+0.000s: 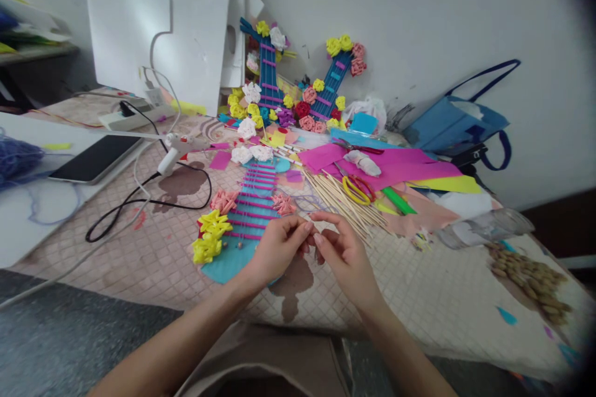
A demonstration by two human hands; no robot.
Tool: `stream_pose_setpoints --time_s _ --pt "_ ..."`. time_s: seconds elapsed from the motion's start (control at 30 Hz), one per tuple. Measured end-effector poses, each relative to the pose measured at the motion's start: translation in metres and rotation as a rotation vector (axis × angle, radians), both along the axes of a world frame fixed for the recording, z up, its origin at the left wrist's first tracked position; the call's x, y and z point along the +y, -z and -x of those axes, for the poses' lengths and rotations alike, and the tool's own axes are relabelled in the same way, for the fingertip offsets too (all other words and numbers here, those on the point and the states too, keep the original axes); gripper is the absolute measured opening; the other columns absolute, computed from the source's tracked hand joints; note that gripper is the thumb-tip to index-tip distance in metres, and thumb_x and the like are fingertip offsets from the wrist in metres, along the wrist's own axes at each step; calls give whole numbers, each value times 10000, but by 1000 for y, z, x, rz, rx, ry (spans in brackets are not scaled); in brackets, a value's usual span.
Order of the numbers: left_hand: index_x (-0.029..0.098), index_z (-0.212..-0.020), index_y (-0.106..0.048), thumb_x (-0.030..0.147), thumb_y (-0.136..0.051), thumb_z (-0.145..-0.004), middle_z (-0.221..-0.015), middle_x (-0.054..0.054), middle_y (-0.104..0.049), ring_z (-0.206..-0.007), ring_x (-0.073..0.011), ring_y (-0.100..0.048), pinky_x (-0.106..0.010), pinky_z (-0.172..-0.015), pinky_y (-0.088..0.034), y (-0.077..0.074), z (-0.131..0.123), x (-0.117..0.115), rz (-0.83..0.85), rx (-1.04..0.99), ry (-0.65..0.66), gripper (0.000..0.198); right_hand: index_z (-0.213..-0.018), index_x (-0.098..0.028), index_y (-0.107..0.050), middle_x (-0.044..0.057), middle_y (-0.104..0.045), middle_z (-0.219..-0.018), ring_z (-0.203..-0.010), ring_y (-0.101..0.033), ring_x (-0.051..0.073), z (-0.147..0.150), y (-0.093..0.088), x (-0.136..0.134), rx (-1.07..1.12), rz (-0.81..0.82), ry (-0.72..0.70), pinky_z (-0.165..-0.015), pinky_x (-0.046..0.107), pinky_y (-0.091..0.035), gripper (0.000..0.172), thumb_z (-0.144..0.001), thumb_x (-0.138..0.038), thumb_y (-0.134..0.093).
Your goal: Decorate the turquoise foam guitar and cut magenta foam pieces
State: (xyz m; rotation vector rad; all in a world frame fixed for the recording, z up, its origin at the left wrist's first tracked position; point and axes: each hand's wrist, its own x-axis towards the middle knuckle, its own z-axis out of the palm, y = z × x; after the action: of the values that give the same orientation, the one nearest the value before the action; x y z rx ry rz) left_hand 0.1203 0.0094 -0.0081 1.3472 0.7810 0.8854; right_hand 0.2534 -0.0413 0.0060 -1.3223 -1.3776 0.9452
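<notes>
My left hand (282, 243) and my right hand (347, 255) meet above the table, thumbs and fingertips pinched close together. Whatever lies between the fingertips is too small to make out. Partly behind my left hand lies a turquoise craft panel (227, 265) crossed by purple strips (254, 203). Along its left edge sit yellow paper flowers (208, 244) and a pink paper flower (224, 200). Another pink flower (284, 203) is at its right edge, just beyond my left hand. White paper flowers (261, 152) top the panel.
A glue gun (173, 154), looping cables and a phone (100, 158) lie left. Two flowered blue panels, a left one (269, 77) and a right one (332, 85), lean at the back. Wooden sticks (339, 201), scissors (356, 191), magenta paper (410, 164), a blue bag (454, 124) and peanuts (531, 279) are right.
</notes>
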Motion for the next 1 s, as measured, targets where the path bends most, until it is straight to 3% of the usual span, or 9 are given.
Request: stream_pose_setpoints --time_s 0.1,0.23,0.47,0.83,1.0 --pt "127 -767 -646 415 -655 -764 -590 8 -578 -532 -98 -535 -222 -545 -452 1 3 1 181 -150 78 288 -1131 -229 -511 10 -576 -812 -622 -529 113 -3 1 0 -20 1 31 -529 244 -440 252 -887 -296 -519" --pt "121 -841 -698 369 -724 -716 -643 -16 -639 -597 -107 -595 -224 -598 -493 -1 7 1 247 -229 135 279 -1128 -233 -514 -22 -542 -714 -578 -506 111 -6 1 1 -11 20 37 -513 243 -429 258 -878 -293 -531" --pt "116 -792 -709 304 -750 -707 -641 -25 -665 -562 -95 -609 -210 -588 -486 2 9 2 384 -302 166 211 -1097 -233 -529 -11 -607 -738 -577 -564 105 -7 4 7 205 107 -103 -510 237 -462 228 -885 -315 -539" --pt "108 -730 -703 310 -756 -701 -609 -27 -667 -523 -86 -602 -197 -555 -481 -1 14 -1 410 -264 168 211 -1071 -222 -569 -23 -643 -696 -584 -622 109 -9 4 9 190 168 -238 -543 245 -520 211 -883 -317 -553" --pt "100 -737 -710 287 -783 -670 -627 -29 -670 -542 -87 -612 -196 -575 -485 -4 14 -2 472 -316 174 212 -1069 -219 -573 -23 -635 -693 -592 -617 105 -9 7 9 209 176 -206 -526 226 -507 205 -887 -310 -550"
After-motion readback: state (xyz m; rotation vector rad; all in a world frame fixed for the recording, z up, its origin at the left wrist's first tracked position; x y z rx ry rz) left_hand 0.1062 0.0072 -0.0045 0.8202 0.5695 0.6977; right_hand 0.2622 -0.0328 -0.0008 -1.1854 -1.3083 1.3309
